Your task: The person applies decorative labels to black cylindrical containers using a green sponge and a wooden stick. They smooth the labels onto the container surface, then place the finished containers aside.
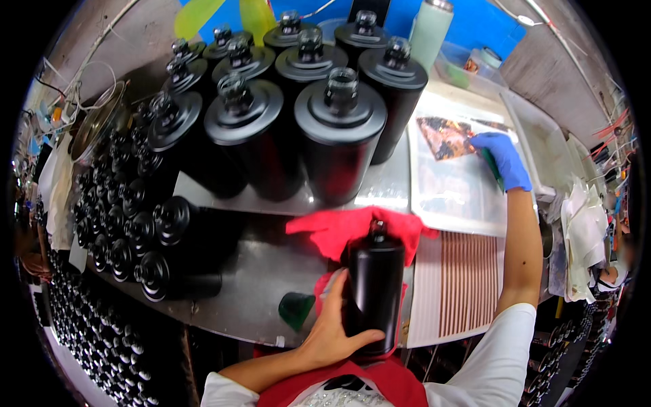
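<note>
At left we see stacked matte black cylindrical bottles [163,230] lying on the steel table [251,285]. Our bare left hand [332,329] wraps one upright black bottle [371,285] before a red cloth [339,227]. Our blue-gloved right hand [503,157] pinches a green-handled tool [494,168] on a patterned foil sheet [444,138].

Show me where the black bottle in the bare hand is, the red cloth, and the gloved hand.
black bottle [374,281]: head view, middle of its body.
red cloth [339,229]: head view, fold behind the bottle.
right hand [505,157]: head view, back of the blue glove.
</note>
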A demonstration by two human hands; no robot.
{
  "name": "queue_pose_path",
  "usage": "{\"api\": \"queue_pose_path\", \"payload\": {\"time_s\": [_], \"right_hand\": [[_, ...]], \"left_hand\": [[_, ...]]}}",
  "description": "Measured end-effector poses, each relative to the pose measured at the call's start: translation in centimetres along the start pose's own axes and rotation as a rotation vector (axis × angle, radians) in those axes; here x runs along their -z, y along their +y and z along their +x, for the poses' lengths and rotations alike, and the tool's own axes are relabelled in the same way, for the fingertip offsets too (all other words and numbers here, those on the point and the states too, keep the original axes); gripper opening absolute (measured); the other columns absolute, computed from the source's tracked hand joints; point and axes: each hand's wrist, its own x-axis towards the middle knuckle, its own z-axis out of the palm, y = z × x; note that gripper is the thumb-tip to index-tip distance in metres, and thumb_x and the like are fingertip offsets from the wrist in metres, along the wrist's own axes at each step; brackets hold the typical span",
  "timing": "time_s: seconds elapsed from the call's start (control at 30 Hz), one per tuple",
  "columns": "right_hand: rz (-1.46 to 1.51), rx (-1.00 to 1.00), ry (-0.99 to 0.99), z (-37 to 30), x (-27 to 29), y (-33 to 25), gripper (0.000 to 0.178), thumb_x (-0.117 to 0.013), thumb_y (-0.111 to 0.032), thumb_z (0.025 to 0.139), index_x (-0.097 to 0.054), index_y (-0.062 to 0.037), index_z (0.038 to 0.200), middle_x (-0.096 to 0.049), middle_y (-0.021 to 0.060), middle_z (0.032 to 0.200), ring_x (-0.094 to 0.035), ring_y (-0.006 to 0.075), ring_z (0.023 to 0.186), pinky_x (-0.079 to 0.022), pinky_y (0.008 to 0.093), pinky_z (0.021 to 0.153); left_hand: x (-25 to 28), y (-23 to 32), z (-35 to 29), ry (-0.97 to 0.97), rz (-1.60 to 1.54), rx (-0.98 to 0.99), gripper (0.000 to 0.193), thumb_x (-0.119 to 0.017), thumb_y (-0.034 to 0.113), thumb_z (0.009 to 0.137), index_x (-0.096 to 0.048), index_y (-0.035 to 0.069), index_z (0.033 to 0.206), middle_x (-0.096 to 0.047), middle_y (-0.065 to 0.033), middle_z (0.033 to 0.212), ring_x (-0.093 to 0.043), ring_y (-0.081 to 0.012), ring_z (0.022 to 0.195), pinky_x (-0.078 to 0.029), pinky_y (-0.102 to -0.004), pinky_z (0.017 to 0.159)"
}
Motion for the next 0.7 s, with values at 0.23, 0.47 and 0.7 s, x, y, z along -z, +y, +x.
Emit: {"api": "queue_pose_path", "payload": {"time_s": [0.23, 0.47, 0.7], "right_hand": [[0.012, 0.226, -0.035, -4.7, -0.1, -4.3, 0.035, -0.056, -0.005, 0.076, -0.066, -0.0021, 0.109, -0.064, 0.0054, 0.096, -0.054, 0.0099, 0.081, -0.043, 0.0214, 0.074], [-0.393, 0.346, -0.206, -14.2, 0.7, -9.4, 0.044, -0.046, 0.002, 0.074, -0.063, -0.0061, 0.113, -0.063, 0.0076, 0.096, -0.055, 0.0133, 0.084, -0.043, 0.0247, 0.080], [-0.353, 0.498, -0.684, -24.6, 0.7, -14.5, 0.048, -0.049, 0.005, 0.073, -0.062, -0.0107, 0.116, -0.059, 0.0069, 0.076, -0.052, 0.0120, 0.065, -0.044, 0.0256, 0.063]], "left_hand": [[-0.9, -1.1, 0.5, -0.012, -0.358, 0.021, 0.102, -0.075, 0.016, 0.074, -0.001, -0.001, 0.142, -0.031, -0.0189, 0.135, -0.038, -0.0253, 0.124, -0.033, -0.0361, 0.102], [-1.0, -1.1, 0.2, 0.019, -0.221, -0.025, 0.100, -0.074, 0.018, 0.075, -0.003, -0.004, 0.142, -0.033, -0.0189, 0.135, -0.038, -0.0250, 0.124, -0.032, -0.0347, 0.103], [0.2, 1.7, -0.2, 0.296, 0.352, -0.459, 0.105, -0.079, 0.027, 0.069, -0.010, -0.007, 0.141, -0.027, -0.0263, 0.141, -0.028, -0.0334, 0.132, -0.023, -0.0405, 0.107]]}}
